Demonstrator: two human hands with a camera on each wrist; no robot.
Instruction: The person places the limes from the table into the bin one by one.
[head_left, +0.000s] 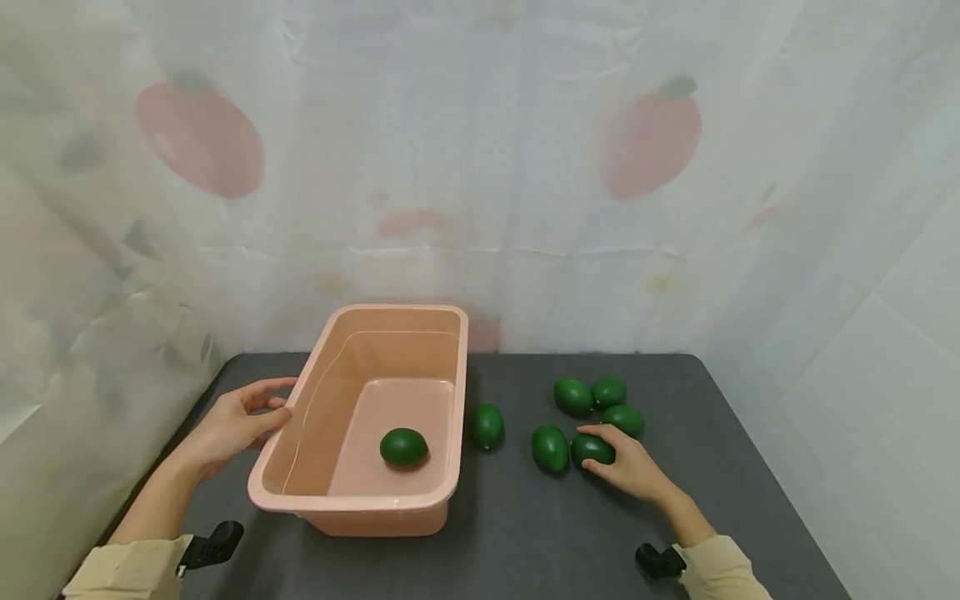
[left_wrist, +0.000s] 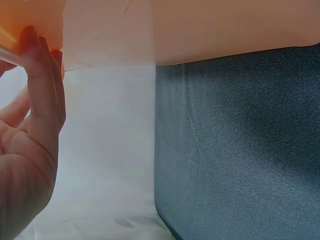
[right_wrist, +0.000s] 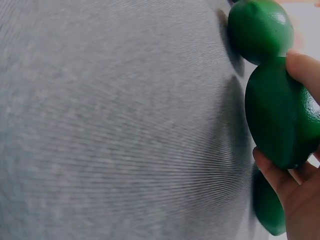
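Observation:
A pink plastic tub stands on the dark table, with one green avocado lying inside it. My left hand rests against the tub's left rim, fingers straight. My right hand grips a green avocado on the table; in the right wrist view its fingers curl round that avocado. Several more avocados lie nearby: one just left of the held one, one beside the tub, and a cluster behind.
A white curtain with faded fruit prints hangs behind and to the left of the table. The table's right edge runs close to the right forearm. Another avocado lies beyond the held one in the right wrist view.

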